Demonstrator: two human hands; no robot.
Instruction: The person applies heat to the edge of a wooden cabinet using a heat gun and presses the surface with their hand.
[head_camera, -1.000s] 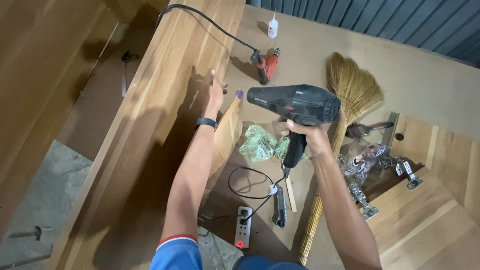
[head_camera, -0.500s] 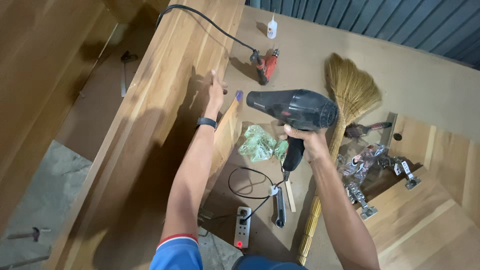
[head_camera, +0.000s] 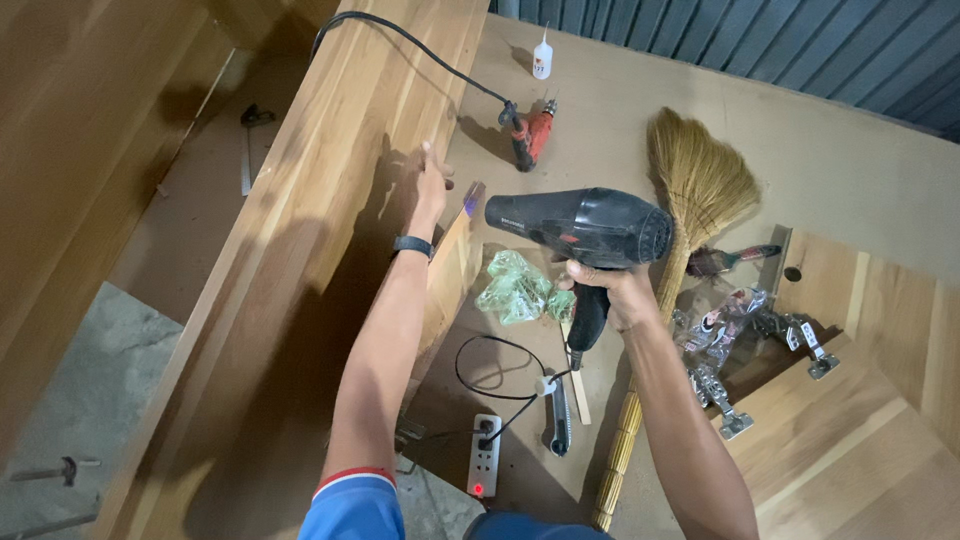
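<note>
So the right hand (head_camera: 605, 290) is wrapped tight around the handle of a black hair dryer (head_camera: 580, 228), nozzle pointing toward 9 o'clock at the edge of a big wooden panel (head_camera: 330, 200). The dryer hangs in the air just right of centre, over the brown counter (head_camera: 600, 90), and its cord drops down to a white power strip (head_camera: 484, 455) at about 6 o'clock with a red light on.

The left hand (head_camera: 432, 185) holds nothing: it's spread flat, fingers pressing on the panel's side near a narrow wooden strip (head_camera: 455, 270). There's a black band on that wrist.

Other stuff lying around: a crumpled green plastic bag (head_camera: 515, 288) just under the dryer, a straw broom (head_camera: 700, 190) at 2 o'clock, a red drill (head_camera: 530, 135) at 12 o'clock with its black cable running over the top of the panel, and a small white glue bottle (head_camera: 542, 57) past it. Some metal clamps (head_camera: 740, 340) sit at 3 o'clock, beside a wooden board (head_camera: 850, 440).
</note>
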